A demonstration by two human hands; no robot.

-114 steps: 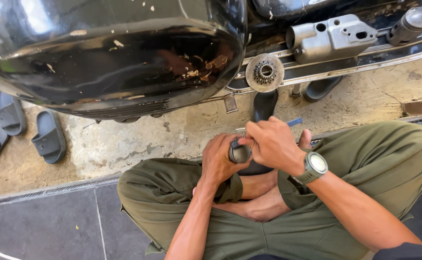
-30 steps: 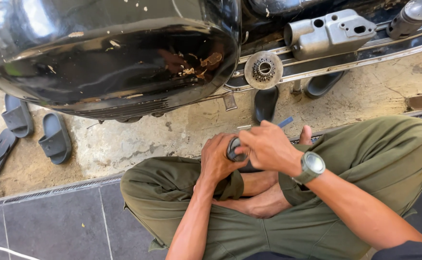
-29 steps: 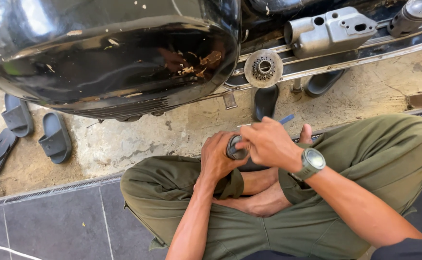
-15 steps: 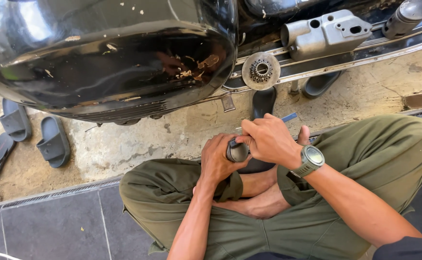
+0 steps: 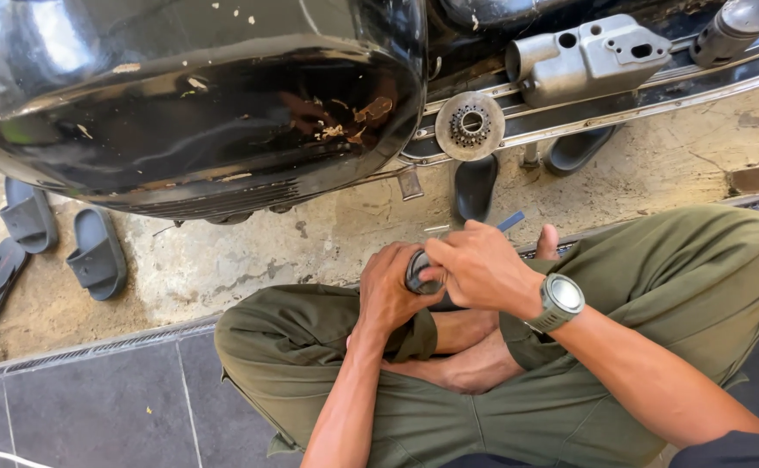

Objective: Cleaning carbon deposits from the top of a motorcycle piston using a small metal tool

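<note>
Head view: both hands on a small dark round part (image 5: 420, 270), held over the lap of a person sitting cross-legged on the floor.

Left hand (image 5: 390, 290) clenched w/ fingers wrapped round the round part from the left; right hand (image 5: 482, 267) grips its right side, fingers curled over the top, also pinching a thin blue tool (image 5: 509, 222) that pokes out far-right of the knuckles. Silver wristwatch (image 5: 560, 299) on the right wrist. Olive trousers (image 5: 674, 260), bare feet tucked under. Far side: black scooter body panel (image 5: 197, 104), scuffed, w/ a round toothed metal disc (image 5: 470, 126) at its right end and a grey metal casting (image 5: 592, 56) further right. Dark sandals (image 5: 93, 251) on the concrete at left; grey floor tiles (image 5: 93, 407) near left.
</note>
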